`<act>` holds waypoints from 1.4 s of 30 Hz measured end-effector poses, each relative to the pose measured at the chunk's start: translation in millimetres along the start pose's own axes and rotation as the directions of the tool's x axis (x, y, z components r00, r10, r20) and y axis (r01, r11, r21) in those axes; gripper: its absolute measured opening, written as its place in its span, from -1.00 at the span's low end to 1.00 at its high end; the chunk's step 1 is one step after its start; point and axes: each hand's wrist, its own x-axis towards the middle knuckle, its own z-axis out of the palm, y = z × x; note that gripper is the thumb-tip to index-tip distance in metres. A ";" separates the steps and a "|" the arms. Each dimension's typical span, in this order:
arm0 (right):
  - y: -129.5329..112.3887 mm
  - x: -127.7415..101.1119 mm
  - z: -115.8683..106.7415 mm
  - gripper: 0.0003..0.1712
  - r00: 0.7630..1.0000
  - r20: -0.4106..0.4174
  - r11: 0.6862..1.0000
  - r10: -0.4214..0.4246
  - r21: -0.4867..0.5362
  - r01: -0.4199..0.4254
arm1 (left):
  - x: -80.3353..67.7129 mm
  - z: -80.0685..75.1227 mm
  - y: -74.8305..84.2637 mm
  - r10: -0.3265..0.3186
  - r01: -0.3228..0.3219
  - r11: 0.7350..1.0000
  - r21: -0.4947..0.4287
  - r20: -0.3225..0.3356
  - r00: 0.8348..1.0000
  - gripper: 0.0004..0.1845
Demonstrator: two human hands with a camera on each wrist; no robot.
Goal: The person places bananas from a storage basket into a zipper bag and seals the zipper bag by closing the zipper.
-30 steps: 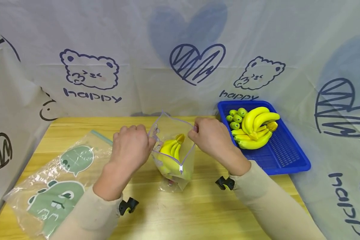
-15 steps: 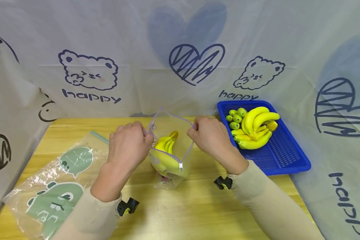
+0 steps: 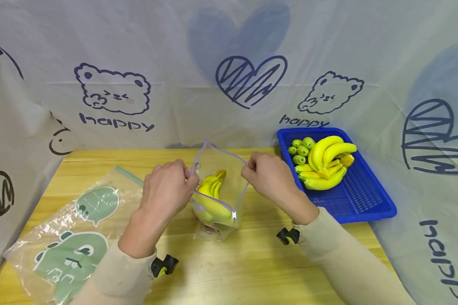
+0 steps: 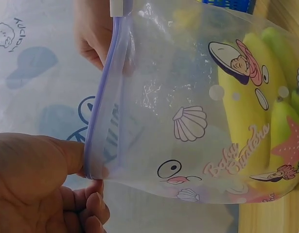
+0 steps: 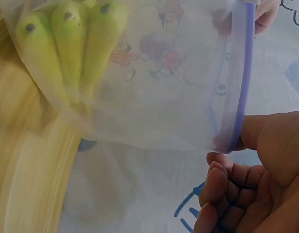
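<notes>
A clear zip bag (image 4: pixel 154 87) with a purple-edged mouth and shell prints is held up between both hands, its mouth spread apart. Inside it lies a bunch of yellow bananas (image 3: pixel 210 188), stem upward, with green tips showing in the right wrist view. My left hand (image 3: pixel 167 184) pinches the left side of the mouth between thumb and fingers. Opposite it, my right hand (image 3: pixel 272 180) pinches the right side the same way. A white slider (image 3: pixel 234 215) sits at the mouth's near corner. The bag's bottom is close over the table.
On the right, a blue basket (image 3: pixel 366 203) holds more bananas (image 3: pixel 326 163) and several small green fruits (image 3: pixel 302 150). A larger clear bag (image 3: pixel 133 192) with green cartoon prints lies flat on the wooden table (image 3: pixel 229 275) at left. Printed white cloth (image 3: pixel 183 51) hangs behind.
The bag and its bananas swing a little left, then settle. Over the last half second both hands shift slightly right and down, still gripping the mouth's two sides.
</notes>
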 end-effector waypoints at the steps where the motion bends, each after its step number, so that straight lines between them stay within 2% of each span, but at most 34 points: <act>1: 1.4 -1.5 -1.0 -0.75 1.000 -0.001 1.000 -0.002 0.003 0.002 | -0.4 0.2 0.0 0.003 -0.003 1.000 -0.003 0.002 1.000 -0.78; 7: 16.1 -10.6 -8.9 -0.63 0.999 -0.036 1.000 -0.002 0.016 0.003 | -2.3 0.7 0.5 0.006 -0.006 1.000 -0.024 0.002 1.000 -0.79; 12: 38.2 -15.3 -15.9 -0.64 0.998 -0.057 0.999 0.033 0.011 -0.032 | -3.5 0.9 0.8 0.007 -0.007 0.999 -0.033 0.000 1.000 -0.81; 19: 83.4 -15.8 -27.4 -0.61 0.985 -0.103 0.990 0.136 -0.020 -0.139 | -4.5 1.7 0.1 0.016 -0.016 0.999 -0.039 -0.005 1.000 -0.81; 26: 134.1 -4.1 -40.0 -0.36 0.955 -0.107 0.956 0.275 -0.076 -0.284 | -5.8 2.0 -1.7 0.022 -0.022 0.999 -0.038 -0.005 1.000 -0.82; 32: 172.5 10.4 -42.7 -0.33 0.920 -0.065 0.909 0.387 -0.141 -0.393 | -6.3 3.7 -1.5 0.017 -0.017 0.999 -0.040 -0.005 1.000 -0.82; 35: 184.1 18.4 -38.5 -0.31 0.891 -0.035 0.876 0.452 -0.172 -0.451 | -6.6 4.1 -2.2 0.015 -0.015 0.999 -0.038 -0.004 1.000 -0.82; 39: 193.4 28.8 -30.9 -0.21 0.832 0.011 0.817 0.555 -0.199 -0.542 | -6.8 4.1 -3.1 0.018 -0.017 0.999 -0.043 0.004 1.000 -0.82; 42: 198.4 34.0 -27.9 -0.01 0.790 0.034 0.778 0.612 -0.203 -0.594 | -7.0 4.7 -3.5 0.021 -0.020 0.999 -0.046 0.020 1.000 -0.83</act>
